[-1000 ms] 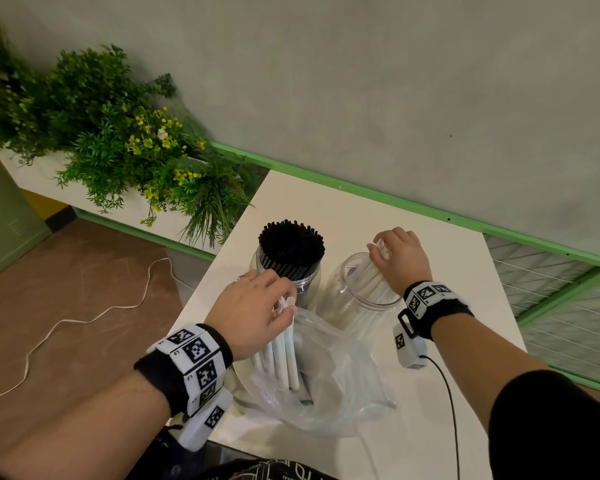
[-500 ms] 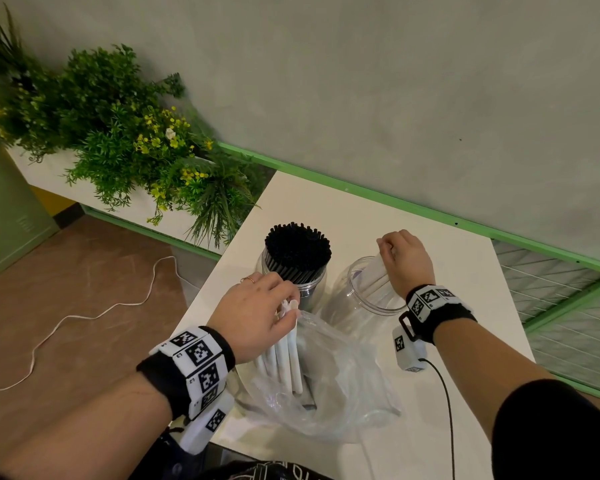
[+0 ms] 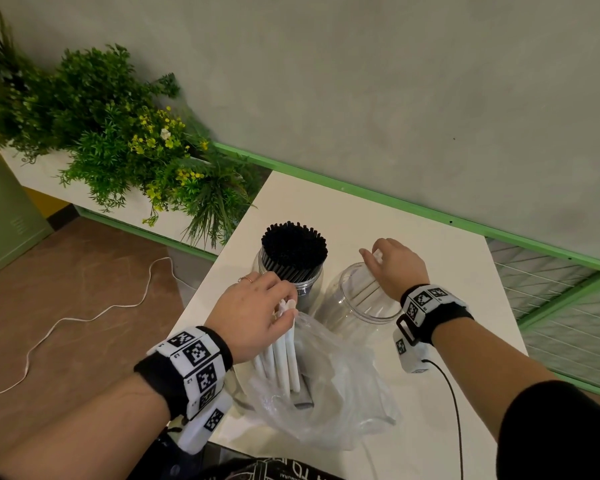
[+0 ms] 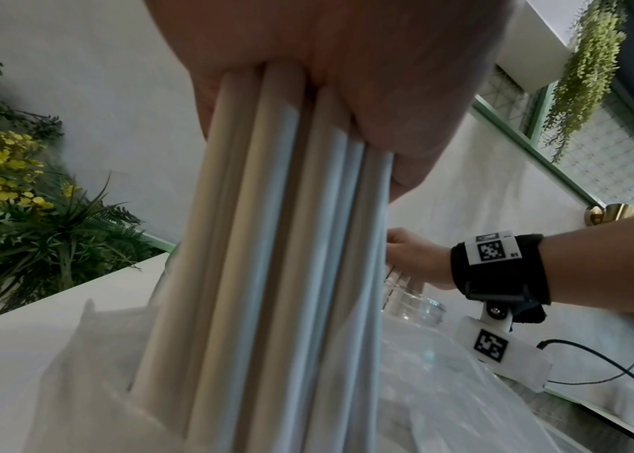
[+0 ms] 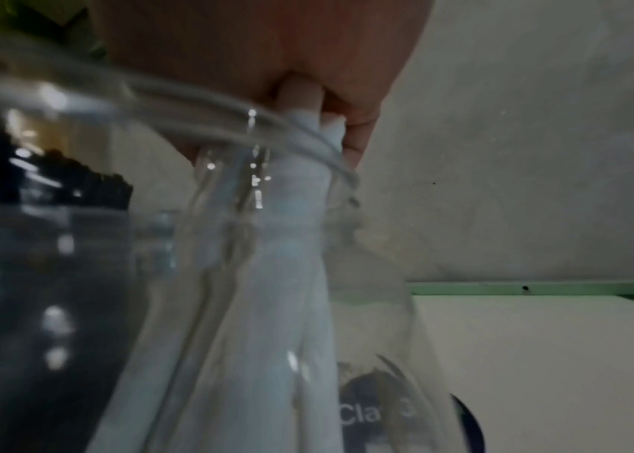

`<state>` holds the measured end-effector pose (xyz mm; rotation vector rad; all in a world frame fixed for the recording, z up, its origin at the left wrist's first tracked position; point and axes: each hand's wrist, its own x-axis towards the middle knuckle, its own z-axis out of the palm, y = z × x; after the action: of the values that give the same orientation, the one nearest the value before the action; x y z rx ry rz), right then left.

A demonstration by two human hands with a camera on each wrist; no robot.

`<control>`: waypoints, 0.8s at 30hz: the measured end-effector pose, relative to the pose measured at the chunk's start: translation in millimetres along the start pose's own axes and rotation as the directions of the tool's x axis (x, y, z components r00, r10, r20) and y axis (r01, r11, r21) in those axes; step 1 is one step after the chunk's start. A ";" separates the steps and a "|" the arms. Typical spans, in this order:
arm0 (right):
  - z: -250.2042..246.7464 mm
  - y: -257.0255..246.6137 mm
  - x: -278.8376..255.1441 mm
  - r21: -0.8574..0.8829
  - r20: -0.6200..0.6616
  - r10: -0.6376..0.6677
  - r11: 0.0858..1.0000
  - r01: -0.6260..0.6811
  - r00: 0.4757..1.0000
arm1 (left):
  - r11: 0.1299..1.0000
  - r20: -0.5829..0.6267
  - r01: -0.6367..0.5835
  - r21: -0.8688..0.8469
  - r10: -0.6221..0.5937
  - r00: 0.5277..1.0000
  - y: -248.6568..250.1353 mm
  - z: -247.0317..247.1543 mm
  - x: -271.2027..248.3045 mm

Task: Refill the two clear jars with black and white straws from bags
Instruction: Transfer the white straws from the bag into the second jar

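Note:
Two clear jars stand side by side on the white table (image 3: 465, 271). The left jar (image 3: 302, 289) is packed with black straws (image 3: 293, 247). Over the right jar (image 3: 361, 306), my right hand (image 3: 392, 265) grips a few white straws (image 3: 366, 289) that slant down inside it; the right wrist view shows these straws (image 5: 299, 245) behind the glass. My left hand (image 3: 257, 313) grips a bundle of white straws (image 3: 284, 358) standing in a clear plastic bag (image 3: 326, 403) at the table's front. In the left wrist view that bundle (image 4: 276, 245) fills the middle.
A planter of green foliage with yellow flowers (image 3: 125, 140) sits left of the table. A grey wall with a green rail (image 3: 395, 202) runs behind it. A white cord (image 3: 84, 320) lies on the brown floor. A black cable (image 3: 454, 410) trails from my right wrist.
My right hand has lifted slightly at the rim of the right jar with its straws. My left hand keeps hold of the bundle in the bag, almost unmoved.

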<state>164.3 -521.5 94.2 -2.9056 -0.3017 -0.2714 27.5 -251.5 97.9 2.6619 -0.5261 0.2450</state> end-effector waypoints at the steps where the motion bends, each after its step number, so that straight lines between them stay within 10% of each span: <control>1: -1.3 -2.7 0.4 0.011 0.003 0.015 1.000 -0.015 1.000 | 1.000 0.001 0.000 -0.001 0.000 1.000 0.0 0.0 0.0; 14: -8.8 -2.3 4.9 -0.017 0.084 0.037 0.999 -0.036 0.996 | 1.000 0.003 0.009 0.000 -0.009 1.000 2.7 -1.4 -1.6; 24: -48.1 -26.5 -31.4 0.331 -0.198 -0.089 0.931 0.152 0.976 | 0.999 -0.004 -0.004 -0.040 0.004 1.000 1.5 -1.2 -2.6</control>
<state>120.5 -512.6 139.0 -2.5001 -0.4498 -0.4496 24.5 -251.5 98.9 2.6218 -0.5301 0.2384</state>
